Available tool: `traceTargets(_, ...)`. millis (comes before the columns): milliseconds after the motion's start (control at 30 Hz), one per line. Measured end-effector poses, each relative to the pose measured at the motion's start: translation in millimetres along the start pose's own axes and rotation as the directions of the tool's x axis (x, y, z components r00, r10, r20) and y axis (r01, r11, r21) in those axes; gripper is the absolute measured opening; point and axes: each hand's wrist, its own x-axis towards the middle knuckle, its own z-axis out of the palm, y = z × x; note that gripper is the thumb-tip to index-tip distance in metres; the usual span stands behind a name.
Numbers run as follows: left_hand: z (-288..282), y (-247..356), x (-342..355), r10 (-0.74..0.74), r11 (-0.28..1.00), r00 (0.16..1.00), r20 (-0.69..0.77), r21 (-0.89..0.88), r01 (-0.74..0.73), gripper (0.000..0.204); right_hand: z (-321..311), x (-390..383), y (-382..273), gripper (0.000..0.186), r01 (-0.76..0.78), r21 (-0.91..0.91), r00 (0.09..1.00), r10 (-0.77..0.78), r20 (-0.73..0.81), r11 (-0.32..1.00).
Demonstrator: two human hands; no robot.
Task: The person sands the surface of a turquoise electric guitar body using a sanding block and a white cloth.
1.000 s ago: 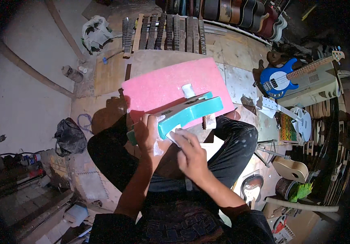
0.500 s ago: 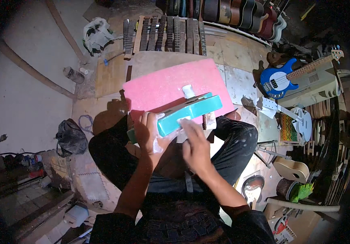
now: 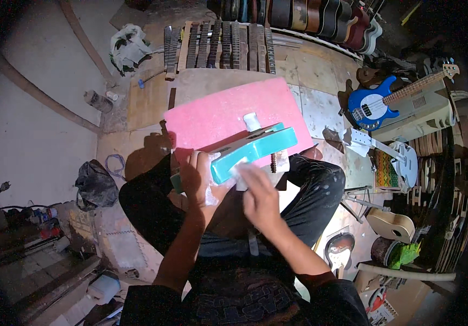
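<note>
A teal guitar body (image 3: 264, 146) is tilted up on its edge over my lap, its glossy side facing me. My left hand (image 3: 197, 176), dusted with white, is wrapped around its left end. Against the lower left of that side, my right hand (image 3: 261, 193) presses a small whitish pad (image 3: 239, 167); motion blurs the fingers, and I cannot make out whether it is paper or cloth. Under and behind the body lies a pink sheet (image 3: 228, 111), with a small white roll-like piece (image 3: 252, 121) on it touching the body's far edge.
Several guitar necks (image 3: 220, 46) lie in a row beyond the sheet. At the right are a blue bass guitar (image 3: 372, 104), a white guitar (image 3: 402, 163) and a pale guitar body (image 3: 390, 225). A black plastic bag (image 3: 95, 185) sits left of my knee.
My right hand has slid slightly left along the teal side with the whitish pad. The left hand and the guitar body stay in place.
</note>
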Motion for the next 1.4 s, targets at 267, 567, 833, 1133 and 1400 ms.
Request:
traceTargets(267,-7,1,3,-0.022,0.998,1.000,0.020,0.053,0.021,0.061,4,-5,-18,0.062,0.050,0.035,0.999,-0.050,0.004,0.998)
traceTargets(567,-8,-2,2,-0.008,1.000,0.999,0.048,0.030,0.007,0.063,4,-3,-19,0.060,0.017,0.030,1.000,-0.016,-0.021,0.999)
traceTargets(833,-8,2,6,-0.008,0.999,1.000,0.001,0.042,0.007,0.062,4,-2,-16,0.064,0.002,0.084,1.000,-0.003,0.009,0.996)
traceTargets(1133,-8,5,8,-0.017,0.998,1.000,-0.003,0.053,0.017,0.064,4,5,-13,0.064,-0.012,0.074,1.000,0.014,-0.025,0.997)
traceTargets(1400,-5,6,16,-0.045,0.999,0.998,-0.043,0.005,0.045,0.062,5,18,33,0.067,-0.045,-0.074,0.997,0.039,-0.072,0.996)
